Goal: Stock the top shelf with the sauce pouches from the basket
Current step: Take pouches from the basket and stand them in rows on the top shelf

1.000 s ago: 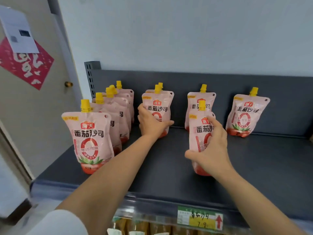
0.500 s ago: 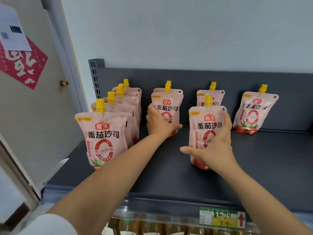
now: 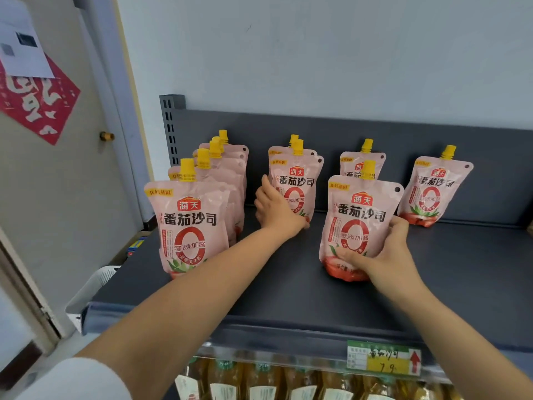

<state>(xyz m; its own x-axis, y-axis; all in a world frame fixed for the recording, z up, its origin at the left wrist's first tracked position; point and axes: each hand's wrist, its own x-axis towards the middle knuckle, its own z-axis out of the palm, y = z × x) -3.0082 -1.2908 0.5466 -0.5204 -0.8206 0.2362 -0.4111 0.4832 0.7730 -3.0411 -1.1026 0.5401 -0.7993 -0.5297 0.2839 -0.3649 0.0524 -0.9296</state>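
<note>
right hand (image 3: 385, 255) grip lower on pouch (image 3: 360, 215), left hand (image 3: 275, 210) seemingly unmoved

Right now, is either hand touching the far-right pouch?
No: the far-right pouch stands untouched; the left hand grips the middle pouch, the right hand a nearer pouch.

Pouches (image 3: 187, 226) are showing glossy, smooth plastic film w/ light creases; their yellow caps (image 3: 187, 168) are looking like hard plastic. Shelf (image 3: 288, 298) is reading as dark grey metal, matt, smooth. Price tag (image 3: 383, 359) is looking like paper. Sleeve (image 3: 80, 382) is looking like white cloth; wall (image 3: 317, 53) is staying matt.
</note>
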